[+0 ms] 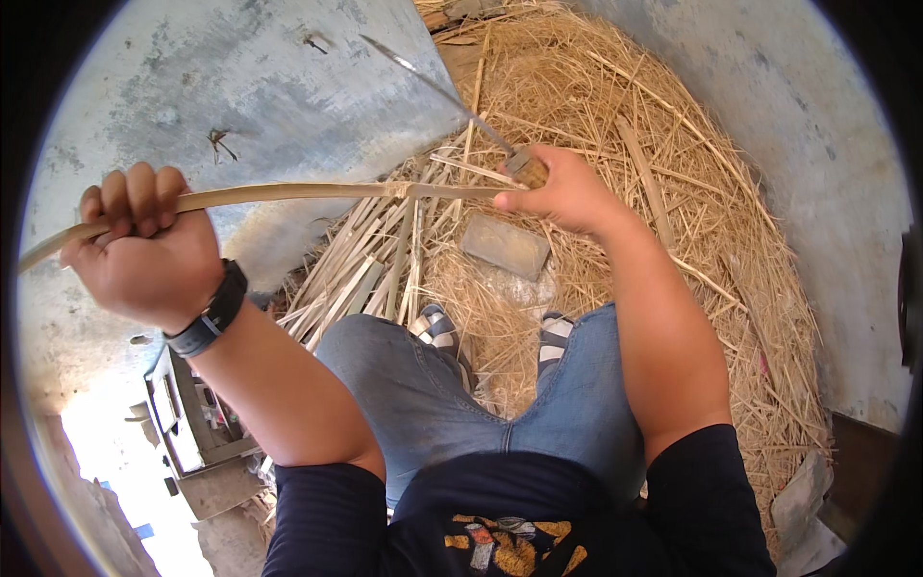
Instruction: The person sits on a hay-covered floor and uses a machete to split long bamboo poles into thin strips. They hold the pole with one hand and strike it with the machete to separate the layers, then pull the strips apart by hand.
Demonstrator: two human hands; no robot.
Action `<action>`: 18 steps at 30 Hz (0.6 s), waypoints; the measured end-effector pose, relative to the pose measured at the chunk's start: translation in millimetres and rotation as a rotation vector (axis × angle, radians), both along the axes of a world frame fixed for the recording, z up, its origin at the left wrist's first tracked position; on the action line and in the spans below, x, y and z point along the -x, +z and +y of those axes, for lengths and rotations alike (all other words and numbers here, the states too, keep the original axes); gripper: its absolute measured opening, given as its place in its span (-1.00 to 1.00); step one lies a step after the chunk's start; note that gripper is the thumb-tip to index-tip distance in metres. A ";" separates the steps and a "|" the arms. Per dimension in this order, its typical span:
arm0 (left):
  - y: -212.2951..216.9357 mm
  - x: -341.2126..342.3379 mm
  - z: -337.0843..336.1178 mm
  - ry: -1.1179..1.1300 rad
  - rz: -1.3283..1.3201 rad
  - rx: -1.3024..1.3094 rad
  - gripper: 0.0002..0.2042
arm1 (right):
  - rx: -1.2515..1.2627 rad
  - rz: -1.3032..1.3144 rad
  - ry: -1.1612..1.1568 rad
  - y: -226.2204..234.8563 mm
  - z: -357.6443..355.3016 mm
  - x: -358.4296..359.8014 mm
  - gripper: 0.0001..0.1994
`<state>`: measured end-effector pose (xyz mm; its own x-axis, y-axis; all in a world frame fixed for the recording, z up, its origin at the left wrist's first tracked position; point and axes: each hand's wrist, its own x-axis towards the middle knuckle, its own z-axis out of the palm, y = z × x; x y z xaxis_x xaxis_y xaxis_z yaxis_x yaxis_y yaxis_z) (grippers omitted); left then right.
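Note:
A long, flat bamboo strip (308, 190) stretches across in front of me, with a joint knot a little right of its middle. My left hand (149, 240), wearing a dark watch, is closed round the strip near its left end. At the strip's right end, my right hand (558, 192) grips the short wooden handle of a knife (437, 88). Its long thin blade points up and to the left, above the strip. The right thumb lies against the strip's end; whether the fingers also pinch it I cannot tell.
Bamboo shavings (740, 317) cover the floor ahead and to the right. Split bamboo strips (351, 255) lie in a heap left of centre. A rectangular stone block (506, 247) rests before my feet. Worn pale-blue walls (279, 87) stand left and right; a box-like cabinet (187, 409) is at lower left.

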<state>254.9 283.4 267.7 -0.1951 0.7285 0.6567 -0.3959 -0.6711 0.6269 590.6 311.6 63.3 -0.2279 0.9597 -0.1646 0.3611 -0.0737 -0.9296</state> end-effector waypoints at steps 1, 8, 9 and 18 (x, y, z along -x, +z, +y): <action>-16.8 -10.8 7.4 0.061 0.027 0.005 -0.45 | -0.040 -0.078 -0.005 -2.1 0.4 -9.3 -0.40; -107.0 -71.2 33.4 0.448 -0.131 0.312 -0.46 | 0.041 -0.224 -0.113 0.7 -20.5 -5.0 -0.34; -117.2 -70.4 38.9 0.446 -0.127 0.319 -0.46 | 0.023 -0.209 -0.137 -3.7 -27.1 4.5 -0.35; -167.2 -81.0 60.0 0.467 -0.212 0.410 -0.36 | 0.140 -0.032 -0.241 -64.7 -100.9 129.7 -0.56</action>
